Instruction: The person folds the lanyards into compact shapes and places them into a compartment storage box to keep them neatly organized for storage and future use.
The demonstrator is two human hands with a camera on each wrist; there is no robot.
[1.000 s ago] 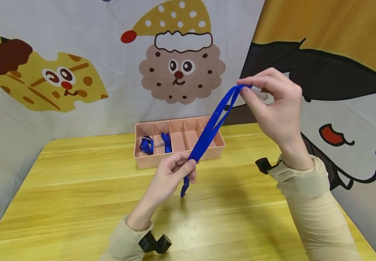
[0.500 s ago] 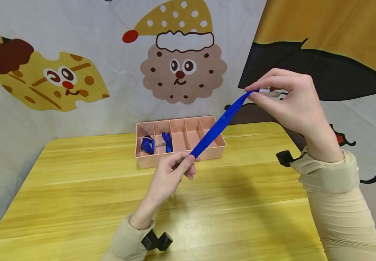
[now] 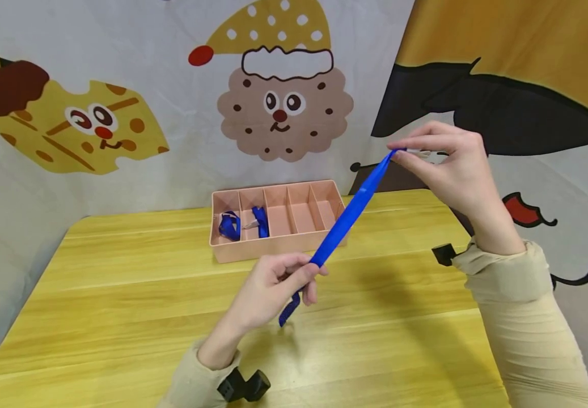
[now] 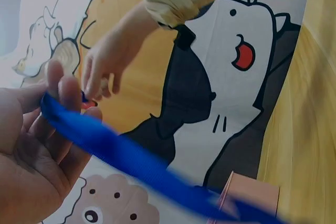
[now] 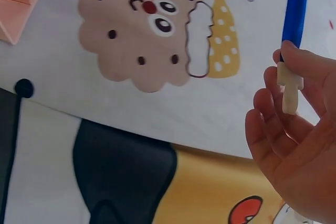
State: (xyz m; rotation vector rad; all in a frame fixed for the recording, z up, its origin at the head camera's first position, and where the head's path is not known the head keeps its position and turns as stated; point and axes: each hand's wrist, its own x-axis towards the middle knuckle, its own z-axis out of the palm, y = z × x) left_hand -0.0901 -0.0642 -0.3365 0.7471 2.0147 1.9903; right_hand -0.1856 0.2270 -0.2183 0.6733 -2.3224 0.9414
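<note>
A blue lanyard [image 3: 352, 215] stretches slantwise between my two hands, over the table. My left hand [image 3: 275, 292] pinches its lower part between thumb and fingers, and a short blue tail [image 3: 288, 311] dangles beneath. Higher up on the right, my right hand [image 3: 452, 167] pinches the other end beside a white plastic clip [image 5: 290, 85], which shows against the palm in the right wrist view. In the left wrist view the strap [image 4: 136, 161] runs away from the left fingers, partly blurred.
A pink divided box [image 3: 250, 249] stands at the back of the wooden table [image 3: 120, 317]. Its two leftmost compartments hold a coiled blue lanyard [image 3: 229, 226] and a folded blue lanyard [image 3: 260, 221]. A cartoon-printed cloth [image 3: 171, 170] hangs behind.
My right hand has moved right and slightly down, and the lanyard's separate strands now lie together. My left hand dips a little lower and to the right.
</note>
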